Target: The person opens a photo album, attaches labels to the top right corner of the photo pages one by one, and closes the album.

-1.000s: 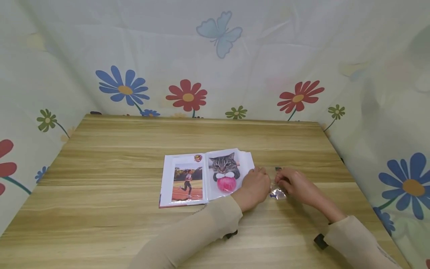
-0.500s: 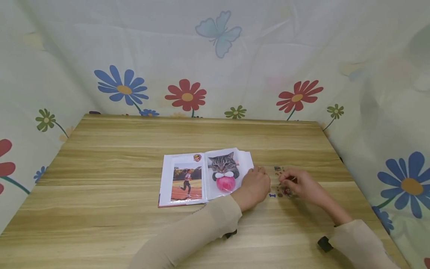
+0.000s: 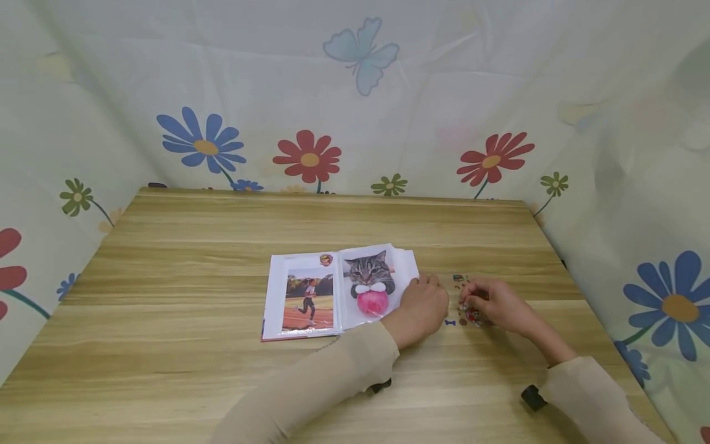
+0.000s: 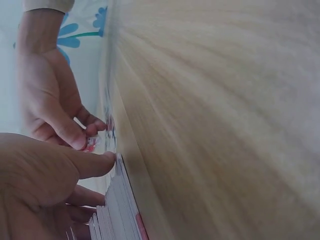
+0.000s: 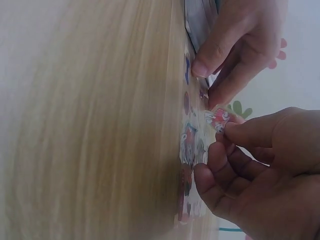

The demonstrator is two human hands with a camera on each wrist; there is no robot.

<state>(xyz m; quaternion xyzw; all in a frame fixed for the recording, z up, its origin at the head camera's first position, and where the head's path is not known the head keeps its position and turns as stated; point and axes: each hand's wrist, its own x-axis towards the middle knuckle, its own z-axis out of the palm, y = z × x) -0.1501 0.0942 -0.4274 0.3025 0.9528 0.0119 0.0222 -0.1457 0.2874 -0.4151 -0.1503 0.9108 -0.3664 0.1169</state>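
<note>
A small red-and-white sticker [image 5: 220, 119] is pinched between the thumb and fingers of my right hand [image 3: 496, 306]. Beneath it, a clear sheet of stickers [image 5: 189, 142] lies on the table, with a blue bone sticker [image 3: 450, 322] near its left side. My left hand [image 3: 420, 313] rests at the album's right edge, its thumb and fingertips pressing the near end of the sheet. The photo album [image 3: 276, 293] is spread flat, showing a runner photo [image 3: 308, 302] and a cat photo [image 3: 368, 271]. A round sticker [image 3: 326, 260] sits at the top of the left page.
The wooden table [image 3: 194, 246] extends around the album on all sides. A flowered cloth [image 3: 421, 111] hangs behind and at both sides. Several page edges [image 4: 112, 210] of the album stack up under the left hand.
My right hand has shifted slightly right. A shiny part of the sheet that stood up between the hands now lies flatter, showing its stickers. The left hand and album stay nearly still.
</note>
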